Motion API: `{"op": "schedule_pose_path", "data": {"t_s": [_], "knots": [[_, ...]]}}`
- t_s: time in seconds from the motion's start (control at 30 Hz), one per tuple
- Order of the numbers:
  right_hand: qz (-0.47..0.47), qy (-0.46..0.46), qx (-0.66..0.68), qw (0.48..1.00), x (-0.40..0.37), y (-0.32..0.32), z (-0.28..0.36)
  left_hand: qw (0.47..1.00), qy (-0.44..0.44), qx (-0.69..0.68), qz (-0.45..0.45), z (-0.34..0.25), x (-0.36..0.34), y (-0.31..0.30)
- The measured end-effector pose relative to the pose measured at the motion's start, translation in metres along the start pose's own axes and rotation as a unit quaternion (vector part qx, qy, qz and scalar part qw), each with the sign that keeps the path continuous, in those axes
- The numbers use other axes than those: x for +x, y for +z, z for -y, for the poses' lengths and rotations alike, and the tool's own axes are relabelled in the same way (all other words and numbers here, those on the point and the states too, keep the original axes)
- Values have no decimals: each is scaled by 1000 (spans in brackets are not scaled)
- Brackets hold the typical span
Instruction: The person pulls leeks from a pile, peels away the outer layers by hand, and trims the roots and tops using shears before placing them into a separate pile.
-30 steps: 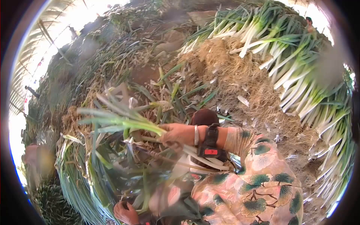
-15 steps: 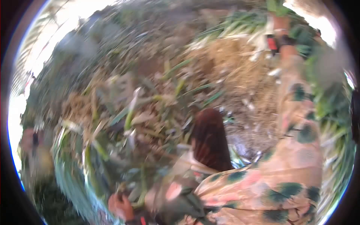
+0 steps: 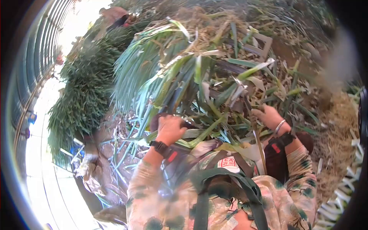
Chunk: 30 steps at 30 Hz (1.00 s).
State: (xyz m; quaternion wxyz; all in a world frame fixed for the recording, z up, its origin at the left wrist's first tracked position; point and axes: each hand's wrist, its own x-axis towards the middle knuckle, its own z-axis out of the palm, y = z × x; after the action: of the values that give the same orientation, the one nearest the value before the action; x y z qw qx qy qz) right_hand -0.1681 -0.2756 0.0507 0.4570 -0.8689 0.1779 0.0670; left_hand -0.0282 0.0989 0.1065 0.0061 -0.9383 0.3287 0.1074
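My left hand [image 3: 170, 128] is at the near edge of a heap of long green leaves, beside my dark-clad knee. Its fingers curl under, and what they hold, if anything, is hidden. To the right, my right hand [image 3: 268, 117] is bent with its fingers curled, close to a thin brown stick-like piece [image 3: 259, 151]; its grip is not clear. Between and beyond the hands lie broad green and yellowing leek leaves [image 3: 214, 126]. A bundle of leeks [image 3: 142, 76], roots at the top, spreads its blue-green leaves to the left.
A tall green heap [image 3: 90, 80] stands at the left, near a ribbed wall [image 3: 34, 73]. Another person [image 3: 115, 15] is partly visible behind it. Straw [image 3: 337, 122] and a row of white stalks [image 3: 341, 195] lie at the right. A pale frame-like piece [image 3: 262, 45] sits among the trimmings.
The view has swung left. My right arm, earlier stretched toward the far right stalks, is now drawn in front of me. My left hand is now beside my knee.
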Motion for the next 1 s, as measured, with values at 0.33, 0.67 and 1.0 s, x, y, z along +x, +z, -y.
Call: {"op": "schedule_pose_path", "data": {"t_s": [0.33, 0.67, 1.0], "knots": [[19, -8, 160, 987, 33, 30, 14, 921, -33, -281, -268, 47, 128, -59], [61, 60, 95, 992, 35, 22, 21, 949, -272, -121, -102, 149, 251, -18], [94, 62, 53, 992, 43, 12, 45, 938, -280, -140, -147, 145, 259, 25]]}}
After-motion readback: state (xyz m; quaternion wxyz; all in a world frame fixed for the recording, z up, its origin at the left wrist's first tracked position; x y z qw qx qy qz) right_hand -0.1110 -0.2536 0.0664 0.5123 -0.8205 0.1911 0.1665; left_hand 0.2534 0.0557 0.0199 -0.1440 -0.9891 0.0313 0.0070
